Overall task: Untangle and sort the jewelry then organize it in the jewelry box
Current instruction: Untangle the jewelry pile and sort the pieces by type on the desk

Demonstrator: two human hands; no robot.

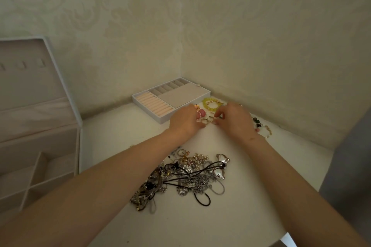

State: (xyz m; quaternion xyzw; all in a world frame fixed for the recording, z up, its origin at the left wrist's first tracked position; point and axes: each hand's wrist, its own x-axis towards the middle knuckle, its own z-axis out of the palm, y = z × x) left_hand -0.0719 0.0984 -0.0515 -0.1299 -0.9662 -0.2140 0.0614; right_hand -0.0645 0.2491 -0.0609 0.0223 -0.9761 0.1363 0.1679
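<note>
A tangled heap of silver chains, black cords, pearls and rings [184, 174] lies on the white table between my forearms. Beyond it my left hand [183, 121] and my right hand [233, 120] meet over small gold pieces [209, 121], fingertips pinching them. Pink stone earrings [200, 115] lie by my left fingers. A yellow-green bead bracelet [208, 103] rests just behind. An inner tray [160, 96] with ring rolls and slots sits at the back. The open white jewelry box [40, 146] stands at the left.
More beaded pieces [261, 126] lie right of my right hand, near the wall. Patterned walls meet in a corner behind the tray. The table's edge [281, 234] falls away at the lower right, beside a grey surface.
</note>
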